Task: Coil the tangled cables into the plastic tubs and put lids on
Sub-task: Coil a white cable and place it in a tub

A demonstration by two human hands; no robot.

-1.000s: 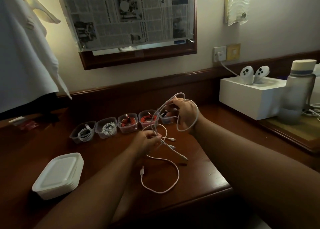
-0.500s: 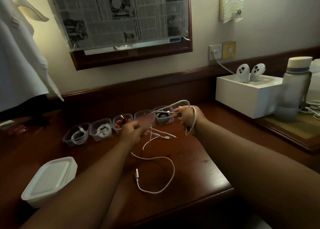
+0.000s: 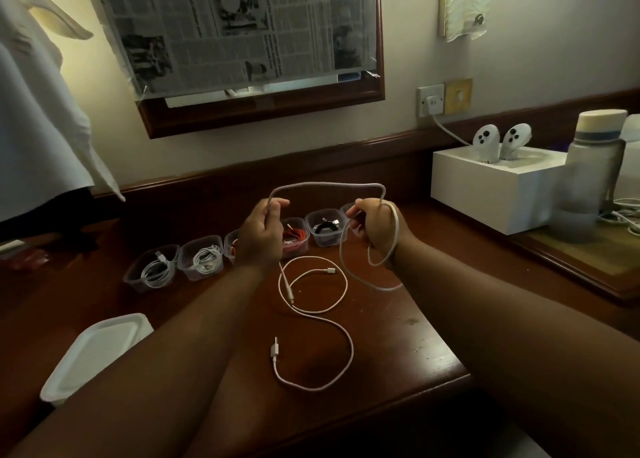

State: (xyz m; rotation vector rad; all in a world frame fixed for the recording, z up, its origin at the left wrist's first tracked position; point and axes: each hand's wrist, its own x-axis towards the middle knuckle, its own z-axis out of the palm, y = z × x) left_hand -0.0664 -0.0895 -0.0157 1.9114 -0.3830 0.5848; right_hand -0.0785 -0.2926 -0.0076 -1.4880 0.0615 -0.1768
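- Your left hand (image 3: 261, 231) pinches a white cable (image 3: 327, 187) between thumb and fingers, raised above the desk (image 3: 398, 322).
- Your right hand (image 3: 372, 225) has its fingers curled round the same cable; loops of it hang round the back of that hand and wrist.
- Between the two hands the cable runs in a raised arch, then drops below your left hand and trails toward you in loose curves on the desk, one plug lying between your forearms.
- Just beyond your hands stands a row of clear plastic tubs (image 3: 325, 227), all uncovered.
- The two tubs left of your left hand hold coiled white cables (image 3: 207, 258); the tub behind that hand holds a red cable (image 3: 294, 241); the one between your hands holds a dark cable, and your right hand partly hides another tub.
- A stack of white lids (image 3: 93, 350) lies to the left of your left forearm.
- Far right of your right hand sit a white box (image 3: 498, 194) with two controllers (image 3: 502, 142) and a bottle (image 3: 588, 170).
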